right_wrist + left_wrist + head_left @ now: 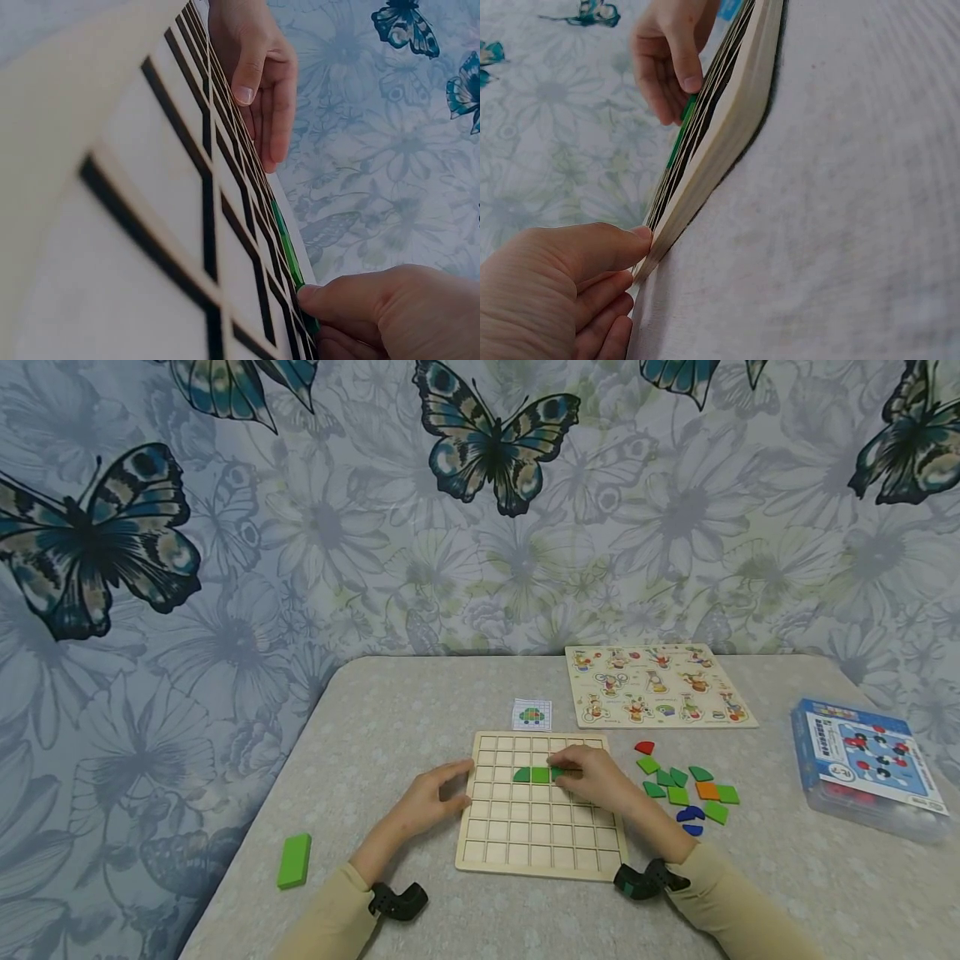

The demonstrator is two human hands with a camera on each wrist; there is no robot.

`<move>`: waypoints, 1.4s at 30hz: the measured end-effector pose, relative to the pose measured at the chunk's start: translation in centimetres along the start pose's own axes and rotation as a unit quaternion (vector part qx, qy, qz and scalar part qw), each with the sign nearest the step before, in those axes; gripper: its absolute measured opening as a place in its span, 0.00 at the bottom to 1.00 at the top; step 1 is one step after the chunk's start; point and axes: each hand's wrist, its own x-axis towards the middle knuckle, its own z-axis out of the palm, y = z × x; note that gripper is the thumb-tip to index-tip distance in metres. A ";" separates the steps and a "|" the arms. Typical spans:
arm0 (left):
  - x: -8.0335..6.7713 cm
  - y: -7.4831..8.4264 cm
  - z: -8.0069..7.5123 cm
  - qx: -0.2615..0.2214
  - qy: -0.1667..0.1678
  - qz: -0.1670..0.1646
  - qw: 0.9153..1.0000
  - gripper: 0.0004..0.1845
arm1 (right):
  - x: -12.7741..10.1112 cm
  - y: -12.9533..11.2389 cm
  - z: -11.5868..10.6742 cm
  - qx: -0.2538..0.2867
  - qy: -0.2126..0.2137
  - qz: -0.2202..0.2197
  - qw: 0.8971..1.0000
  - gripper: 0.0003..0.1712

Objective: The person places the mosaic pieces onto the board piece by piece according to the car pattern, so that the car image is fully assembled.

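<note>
A wooden grid board [517, 836] lies on the table. My left hand [422, 800] rests at its left edge, thumb and fingers relaxed; in the left wrist view the thumb touches the rim. In one row of cells sit a green rounded-corner tile [521, 775] and a green square tile [540, 775]. Just to their right, my right hand [596, 777] pinches a small green tile [555, 772] at the board's surface. Its fingers cover most of that tile, so its full shape is hidden. Behind the board lies a small pattern card [532, 715] with a coloured figure.
Loose green, blue, red and orange tiles [677, 796] lie right of the board. A wooden picture board [660, 687] lies at the back. A blue-lidded plastic box [870, 768] stands far right, and a green block [294, 861] lies at left.
</note>
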 end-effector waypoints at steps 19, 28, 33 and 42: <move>0.1 0.1 0.2 -0.006 -0.003 -0.001 1.000 0.31 | -0.2 -0.6 -0.4 -0.081 -0.017 -0.030 0.996 0.16; 0.1 0.0 0.4 -0.015 -0.004 0.002 1.000 0.31 | -0.7 -1.5 -3.6 -0.027 0.032 -0.013 0.999 0.16; 0.2 0.2 0.3 -0.017 -0.003 0.007 1.000 0.31 | -1.8 -1.1 -7.1 -0.052 0.062 -0.002 0.997 0.16; 0.1 -0.2 0.1 -0.009 -0.002 0.003 1.000 0.31 | -5.5 2.0 -11.9 -0.095 0.090 0.091 0.987 0.17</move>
